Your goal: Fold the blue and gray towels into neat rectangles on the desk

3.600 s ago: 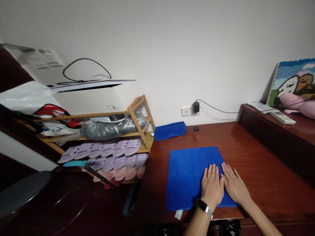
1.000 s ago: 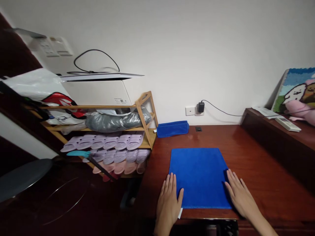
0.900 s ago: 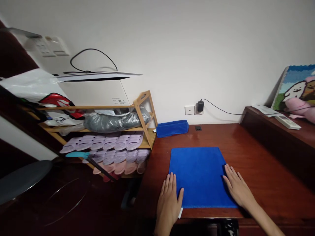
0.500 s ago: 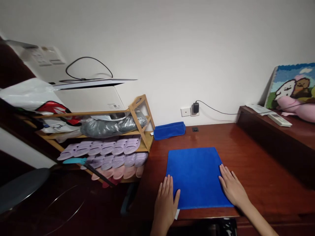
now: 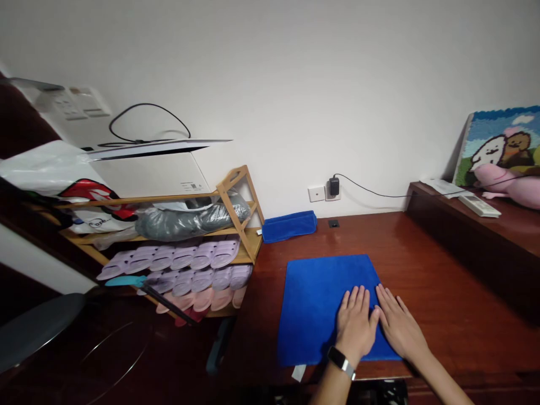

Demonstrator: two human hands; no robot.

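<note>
A blue cloth (image 5: 314, 304) lies spread flat on the brown wooden desk (image 5: 455, 315), with a white tag at its front left edge. My left hand (image 5: 356, 323) rests palm down on the cloth's right part, fingers stretched out. Its wrist wears a dark-faced band. Beside it, my right hand (image 5: 400, 323) lies flat over the cloth's right edge, partly on the desk. The two thumbs meet or nearly meet. Neither hand grips anything.
A folded blue cloth (image 5: 289, 226) sits at the desk's back left. To the left stands a wooden rack (image 5: 247, 225) with slippers (image 5: 223, 253) and a white box (image 5: 156, 171). A raised ledge at right holds a remote (image 5: 480, 205) and pink plush toy (image 5: 512, 185).
My left hand has moved right, from the cloth's left edge to beside my right hand. The cloth's front left corner has shifted slightly left. My right hand has stayed about in place.
</note>
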